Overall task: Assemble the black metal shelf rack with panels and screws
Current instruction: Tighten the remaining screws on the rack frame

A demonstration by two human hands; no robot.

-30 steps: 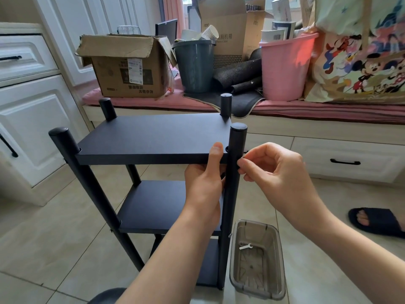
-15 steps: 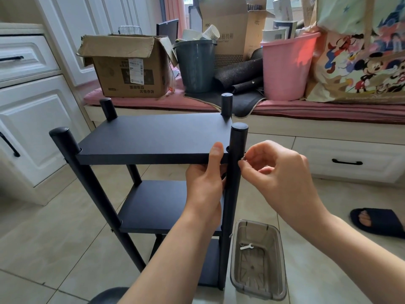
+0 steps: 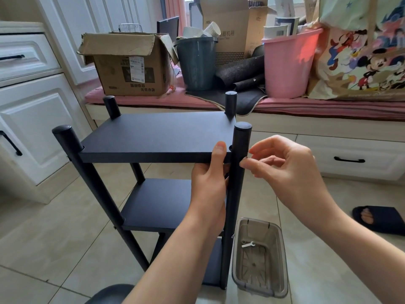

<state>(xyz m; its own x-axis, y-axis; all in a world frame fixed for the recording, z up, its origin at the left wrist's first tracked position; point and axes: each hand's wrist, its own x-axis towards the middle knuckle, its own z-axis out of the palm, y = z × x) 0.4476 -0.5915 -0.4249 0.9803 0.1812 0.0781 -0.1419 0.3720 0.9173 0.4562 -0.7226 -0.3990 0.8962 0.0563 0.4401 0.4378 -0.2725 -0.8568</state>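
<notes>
The black shelf rack stands on the tiled floor with its top panel [image 3: 157,137], a middle panel [image 3: 157,202] and a lower one between four round posts. My left hand [image 3: 210,183] grips the front edge of the top panel beside the near right post [image 3: 237,172], thumb on top. My right hand [image 3: 282,165] pinches a small dark screw [image 3: 245,159] against the right side of that post at the top panel's height. Most of the screw is hidden by my fingertips.
A clear plastic bin [image 3: 259,257] with a small white wrench [image 3: 247,244] sits on the floor right of the rack. White cabinets [image 3: 28,119] stand left. A window bench behind holds a cardboard box [image 3: 129,64], grey bucket [image 3: 197,62] and pink bucket [image 3: 287,64]. A slippered foot [image 3: 379,218] is at right.
My right hand's fingers have shifted at the post, the pinch turning slightly on the screw. The left hand and the rack have stayed in place.
</notes>
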